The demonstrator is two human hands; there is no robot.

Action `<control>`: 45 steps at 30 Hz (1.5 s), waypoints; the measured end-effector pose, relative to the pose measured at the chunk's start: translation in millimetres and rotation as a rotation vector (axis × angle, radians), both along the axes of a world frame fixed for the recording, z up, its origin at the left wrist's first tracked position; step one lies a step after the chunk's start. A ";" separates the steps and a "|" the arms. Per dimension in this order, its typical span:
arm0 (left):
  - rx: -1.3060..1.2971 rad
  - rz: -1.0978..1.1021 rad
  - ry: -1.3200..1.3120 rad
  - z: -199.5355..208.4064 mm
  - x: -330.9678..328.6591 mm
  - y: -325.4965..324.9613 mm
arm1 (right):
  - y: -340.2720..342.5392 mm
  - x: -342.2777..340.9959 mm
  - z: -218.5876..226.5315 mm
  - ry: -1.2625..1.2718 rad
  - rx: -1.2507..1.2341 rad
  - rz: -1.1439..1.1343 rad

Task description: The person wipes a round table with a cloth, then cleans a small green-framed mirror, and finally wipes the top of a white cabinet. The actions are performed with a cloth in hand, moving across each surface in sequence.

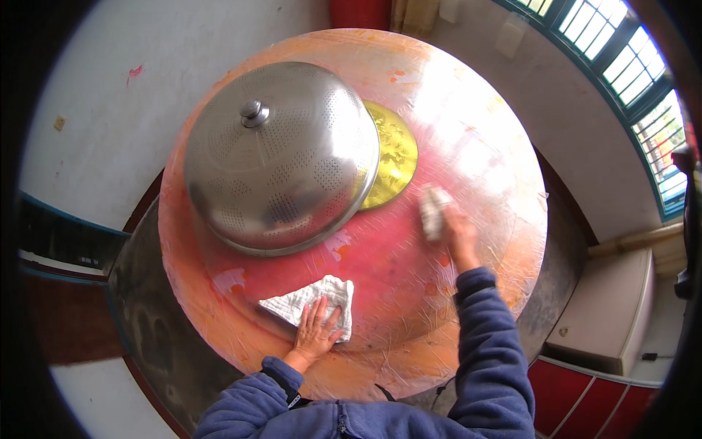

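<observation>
My left hand [315, 333] lies flat with its fingers spread on a folded white cloth [300, 301] near the table's front edge. Farther off and to the right, my right hand [458, 233] is closed around a bunched whitish cloth [433, 212], both slightly smeared by motion. Under both cloths is a round table [387, 293] covered with a wrinkled clear film over a red and orange surface. A large perforated metal dome cover [300, 132] with a knob on top stands left of the right hand. Its right side overlaps a shiny yellow round disc [398, 157].
A pale cabinet [607, 311] stands on a red-fronted unit [578, 395] at the right. Barred windows [621, 66] with green frames are at the upper right. White walls [95, 124] surround the table, and a dark floor [150, 314] shows at the left.
</observation>
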State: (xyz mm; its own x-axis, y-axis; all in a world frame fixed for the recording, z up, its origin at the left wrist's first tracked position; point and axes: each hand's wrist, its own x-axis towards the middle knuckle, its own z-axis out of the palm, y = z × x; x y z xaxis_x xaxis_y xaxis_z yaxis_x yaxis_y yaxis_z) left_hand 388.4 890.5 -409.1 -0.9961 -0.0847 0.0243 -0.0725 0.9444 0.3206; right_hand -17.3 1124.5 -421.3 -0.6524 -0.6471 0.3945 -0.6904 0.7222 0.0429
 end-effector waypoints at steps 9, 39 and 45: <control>-0.015 0.025 -0.024 0.8 11.1 -31.0 | 78.4 78.4 -4.9 -0.081 0.056 -0.313; 0.055 0.047 -0.045 2.2 32.3 39.1 | -10.3 334.7 19.5 -0.450 -0.184 0.239; -0.064 0.242 -0.040 -4.2 35.5 -28.7 | 85.7 204.9 9.2 -0.147 -0.198 0.009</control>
State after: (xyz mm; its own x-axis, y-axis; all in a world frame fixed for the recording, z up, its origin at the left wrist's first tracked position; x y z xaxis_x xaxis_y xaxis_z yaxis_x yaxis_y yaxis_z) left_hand 423.9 861.8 -413.3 -0.9474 -0.3202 -0.0014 -0.3100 0.9164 0.2533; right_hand 187.6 1210.1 -412.1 -0.7066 -0.5725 0.4159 -0.6852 0.7003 -0.2002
